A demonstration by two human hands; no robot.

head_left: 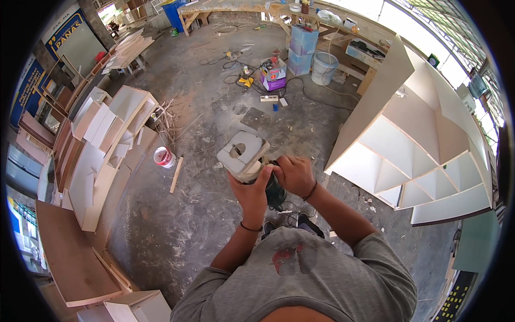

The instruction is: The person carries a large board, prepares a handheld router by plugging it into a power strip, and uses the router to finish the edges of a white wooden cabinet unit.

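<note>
In front of my body, above the floor, I hold a handheld wood router (276, 196) upside down. Its green motor body hangs below the hands. Facing up is the flat white base plate (251, 156), with a round opening in the middle and a dark bit showing inside. My left hand (250, 194) is closed around the housing just under the plate, thumb along the near side. At the router's right side my right hand (294, 175) is closed, fingers curled against it. Whatever small part those fingers pinch is hidden.
White cabinet (391, 150) with open compartments stands at right. Stacked cabinet pieces (102, 155) line the left. A paint bucket (164, 156) and wood strip (176, 175) lie left of the router. Cords, a yellow power tool (245, 81) and boxes (273, 74) sit ahead, before a workbench (230, 7).
</note>
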